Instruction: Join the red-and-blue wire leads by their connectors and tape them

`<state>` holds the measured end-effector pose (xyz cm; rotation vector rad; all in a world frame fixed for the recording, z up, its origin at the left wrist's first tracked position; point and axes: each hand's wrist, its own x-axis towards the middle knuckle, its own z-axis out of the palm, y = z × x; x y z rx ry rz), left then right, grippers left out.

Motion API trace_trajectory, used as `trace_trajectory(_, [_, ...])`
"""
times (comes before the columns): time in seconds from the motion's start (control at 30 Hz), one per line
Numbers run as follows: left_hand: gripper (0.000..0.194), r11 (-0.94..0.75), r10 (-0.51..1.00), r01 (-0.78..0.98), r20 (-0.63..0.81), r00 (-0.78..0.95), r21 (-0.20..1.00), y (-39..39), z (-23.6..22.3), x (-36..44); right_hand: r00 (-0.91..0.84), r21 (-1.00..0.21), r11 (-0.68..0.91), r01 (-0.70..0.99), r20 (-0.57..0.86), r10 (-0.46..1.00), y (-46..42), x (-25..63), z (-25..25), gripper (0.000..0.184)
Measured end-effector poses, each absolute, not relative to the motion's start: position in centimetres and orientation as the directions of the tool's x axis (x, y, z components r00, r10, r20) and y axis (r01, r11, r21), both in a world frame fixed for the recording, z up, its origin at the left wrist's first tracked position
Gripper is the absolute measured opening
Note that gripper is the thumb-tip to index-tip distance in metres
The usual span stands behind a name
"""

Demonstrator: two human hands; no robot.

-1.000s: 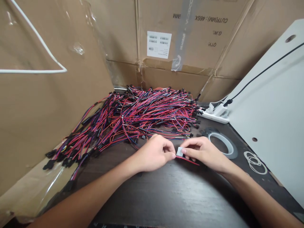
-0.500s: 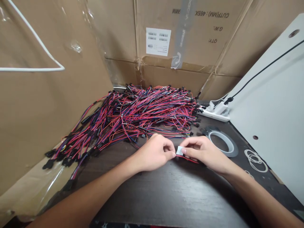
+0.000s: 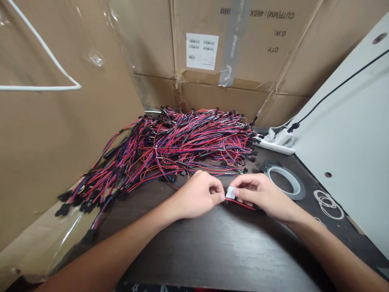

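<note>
Between my hands runs a red and dark wire bundle (image 3: pixel 243 204), low over the dark table. My left hand (image 3: pixel 202 194) pinches the wires at their left side with thumb and forefinger. A small pale piece of tape (image 3: pixel 230 192) stands up from the wires, its surface facing me. My right hand (image 3: pixel 259 194) is closed on that tape, thumb in front and fingers behind. The right end of the wires passes under my right hand and is partly hidden.
A large heap of wire harnesses (image 3: pixel 197 138) with black connectors covers the back and left of the table. At right lie a roll of tape (image 3: pixel 299 188), rubber bands (image 3: pixel 328 205) and a white power strip (image 3: pixel 278 145). Cardboard (image 3: pixel 158 89) and a white panel (image 3: pixel 349 134) enclose the table.
Both hands keep their grips in almost the same place. The tape and wires have barely shifted; the view has tilted very slightly.
</note>
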<state>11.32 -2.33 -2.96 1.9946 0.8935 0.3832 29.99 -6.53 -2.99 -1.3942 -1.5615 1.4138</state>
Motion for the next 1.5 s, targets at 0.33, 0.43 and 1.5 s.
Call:
trace_trajectory(0.33, [0.015, -0.311, 0.727, 0.444, -0.091, 0.681, 0.840, -2.29, -2.88, 11.36, -0.248, -0.957, -0.184, 0.226, -0.239, 0.939, -6.62, 29.97, -3.04, 0.028])
trace_trajectory(0.43, [0.015, -0.312, 0.730, 0.447, -0.089, 0.677, 0.838, -2.32, -2.99, 11.36, -0.240, -0.958, -0.205, 0.200, -0.251, 0.938, -6.59, 29.97, -3.09, 0.029])
trace_trajectory(1.5, [0.013, -0.113, 0.741, 0.415, -0.201, 0.640, 0.903, -1.95, -3.46, 11.48, -0.353, -0.879, -0.132, 0.459, -0.317, 0.881, -6.67, 30.39, -2.98, 0.016])
